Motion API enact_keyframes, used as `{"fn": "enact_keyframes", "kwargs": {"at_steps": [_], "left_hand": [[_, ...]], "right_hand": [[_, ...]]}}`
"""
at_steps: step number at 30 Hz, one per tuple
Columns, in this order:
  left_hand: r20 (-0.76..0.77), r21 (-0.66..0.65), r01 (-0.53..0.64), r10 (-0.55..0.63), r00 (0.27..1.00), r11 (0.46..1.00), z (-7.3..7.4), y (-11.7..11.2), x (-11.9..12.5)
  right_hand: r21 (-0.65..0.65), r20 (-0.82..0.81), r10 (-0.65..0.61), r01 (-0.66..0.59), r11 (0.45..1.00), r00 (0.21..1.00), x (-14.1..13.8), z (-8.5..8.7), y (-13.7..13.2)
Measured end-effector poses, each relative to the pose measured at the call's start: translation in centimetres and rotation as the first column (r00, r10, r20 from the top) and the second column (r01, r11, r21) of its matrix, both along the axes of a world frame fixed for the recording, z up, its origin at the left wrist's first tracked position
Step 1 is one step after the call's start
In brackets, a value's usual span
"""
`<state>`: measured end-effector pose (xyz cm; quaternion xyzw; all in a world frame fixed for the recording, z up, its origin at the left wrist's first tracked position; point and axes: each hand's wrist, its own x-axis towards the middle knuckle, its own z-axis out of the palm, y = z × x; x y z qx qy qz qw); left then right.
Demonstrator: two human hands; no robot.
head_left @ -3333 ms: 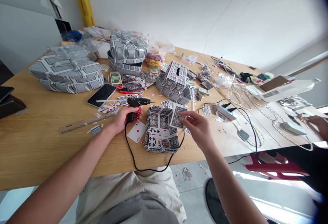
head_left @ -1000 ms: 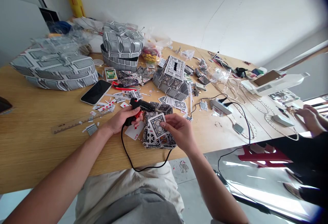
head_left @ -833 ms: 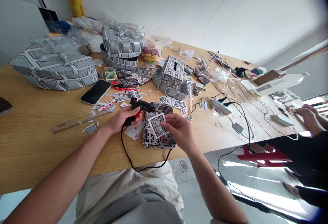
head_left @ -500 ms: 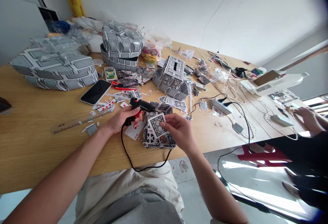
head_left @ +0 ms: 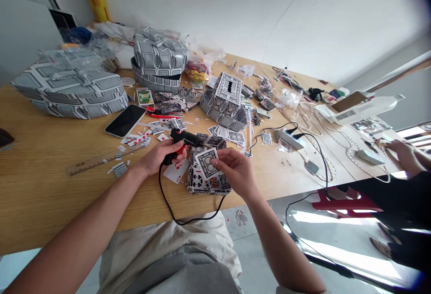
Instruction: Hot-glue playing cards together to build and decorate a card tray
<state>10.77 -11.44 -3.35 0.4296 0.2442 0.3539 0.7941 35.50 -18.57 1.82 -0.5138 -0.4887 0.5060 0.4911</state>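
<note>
My left hand (head_left: 168,154) is wrapped round a black glue gun (head_left: 186,138) with a red trigger, its nozzle pointing right. Between the thumb and fingers of my right hand (head_left: 235,168) is a playing card (head_left: 207,164), patterned back facing up. The card hovers near the nozzle; whether they touch I cannot tell. Beneath both lies an open box made of playing cards (head_left: 208,190), partly hidden by the card and my hands. A loose card (head_left: 175,173) rests on the table left of the box. The gun's black cord (head_left: 175,217) loops down past the table edge.
Finished-looking card-woven shapes stand behind: a long one (head_left: 70,87), a stacked one (head_left: 160,60) and a smaller one (head_left: 226,101). A phone (head_left: 125,121), a clear ruler (head_left: 97,161) and card scraps lie leftward. A power strip (head_left: 290,140) sits right, with another person's hand (head_left: 406,155) beyond.
My hands, the glue gun and the held card stay almost in place. At the far right, the other person's feet have shifted slightly.
</note>
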Motion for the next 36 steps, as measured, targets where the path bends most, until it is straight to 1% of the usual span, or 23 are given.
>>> {"fn": "enact_keyframes", "kwargs": {"at_steps": [4, 12, 16, 21, 31, 36], "left_hand": [[0.004, 0.001, -0.004, 0.004, 1.0, 1.0, 0.1, 0.0, 0.0], [0.011, -0.004, -0.005, 0.005, 1.0, 1.0, 0.1, 0.1, 0.1], [0.007, -0.008, -0.004, 0.004, 1.0, 1.0, -0.1, 0.0, 0.0], [0.008, -0.01, -0.013, 0.013, 1.0, 1.0, 0.0, 0.0, -0.1], [0.007, -0.007, -0.016, 0.016, 1.0, 1.0, 0.0, 0.2, 0.0], [0.006, -0.014, -0.021, 0.021, 1.0, 1.0, 0.0, 0.2, -0.1]], "right_hand": [[-0.019, -0.016, 0.0, 0.0, 1.0, 1.0, 0.2, -0.1, 0.0], [-0.012, -0.032, -0.016, 0.016, 1.0, 0.999, 0.4, 0.0, 0.1], [-0.005, -0.02, -0.024, 0.024, 1.0, 1.0, 0.5, -0.1, 0.2], [0.017, -0.006, -0.026, 0.026, 1.0, 1.0, 0.7, -0.3, 0.2], [0.014, 0.01, -0.038, 0.038, 0.999, 0.999, 1.0, -0.1, 0.3], [0.028, 0.048, -0.053, 0.052, 0.998, 0.997, 1.1, 0.1, 0.0]]}}
